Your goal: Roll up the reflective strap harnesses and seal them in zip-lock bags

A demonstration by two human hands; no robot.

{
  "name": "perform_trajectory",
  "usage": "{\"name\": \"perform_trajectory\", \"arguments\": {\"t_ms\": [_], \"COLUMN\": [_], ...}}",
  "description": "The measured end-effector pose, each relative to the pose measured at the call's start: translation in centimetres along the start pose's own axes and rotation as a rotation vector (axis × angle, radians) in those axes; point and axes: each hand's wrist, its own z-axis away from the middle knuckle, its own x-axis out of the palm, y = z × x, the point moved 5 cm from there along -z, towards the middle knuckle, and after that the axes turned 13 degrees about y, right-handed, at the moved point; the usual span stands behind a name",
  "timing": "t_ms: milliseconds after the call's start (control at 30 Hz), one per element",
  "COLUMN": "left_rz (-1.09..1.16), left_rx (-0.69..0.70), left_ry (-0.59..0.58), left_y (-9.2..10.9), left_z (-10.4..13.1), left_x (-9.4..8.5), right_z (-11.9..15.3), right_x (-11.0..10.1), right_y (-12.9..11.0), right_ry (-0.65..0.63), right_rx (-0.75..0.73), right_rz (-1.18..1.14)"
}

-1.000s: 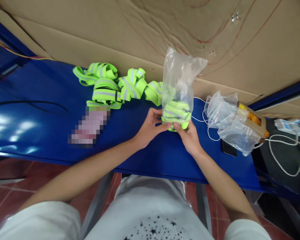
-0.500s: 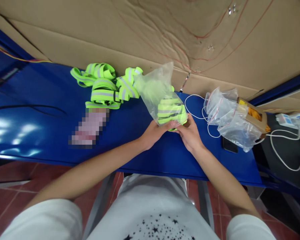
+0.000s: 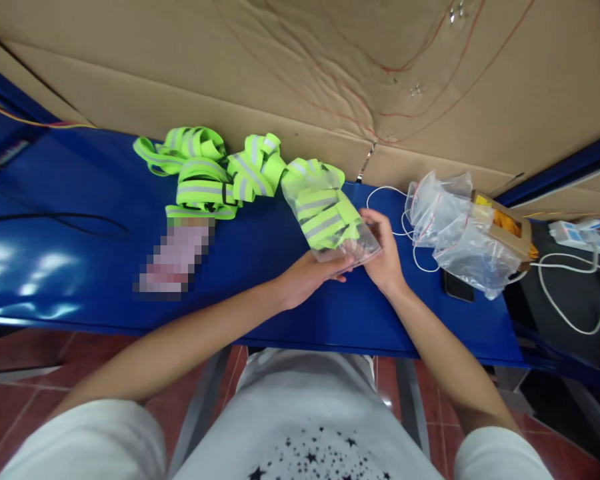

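Observation:
A clear plastic bag point(image 3: 359, 245) with a folded neon-yellow reflective strap point(image 3: 323, 217) inside is between my hands. My left hand point(image 3: 313, 273) pinches the bag's near edge, its fingers partly under the plastic. At the bag's right side, my right hand point(image 3: 384, 257) has its fingers curled against the edge; whether it grips the plastic is hard to tell. Behind the bag lies another neon strap, partly hidden by it. More rolled neon straps point(image 3: 205, 183) with grey stripes and black buckles are piled to the left, near the cardboard.
A blue table point(image 3: 260, 243) stands against a cardboard wall point(image 3: 180, 80) with red wires. At right lie clear bags point(image 3: 443, 213), a small cardboard box point(image 3: 517, 230), a dark phone point(image 3: 459, 287) and white cables. A blurred pinkish item point(image 3: 177, 257) lies at left.
The bag's upper part has come down, and its clear end now points toward me. The strap inside has shifted up and left. My right hand's fingers have loosened and risen slightly.

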Motion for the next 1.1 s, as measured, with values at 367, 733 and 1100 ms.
{"name": "perform_trajectory", "arguments": {"t_ms": [367, 733, 1100], "left_rz": [-0.710, -0.294, -0.264], "left_rx": [0.943, 0.650, 0.270], "left_ry": [-0.071, 0.118, -0.070], "left_y": [7.7, 6.4, 5.3], "left_z": [4.5, 0.7, 0.1], "left_x": [-0.6, -2.5, -2.5], "right_z": [0.2, 0.9, -0.4], "right_x": [-1.5, -1.5, -2.9], "right_y": [-0.8, -3.2, -2.7], "right_ry": [-0.069, -0.165, -0.073], "right_rx": [0.553, 0.109, 0.162], "right_rz": [-0.337, -0.116, -0.069]}}
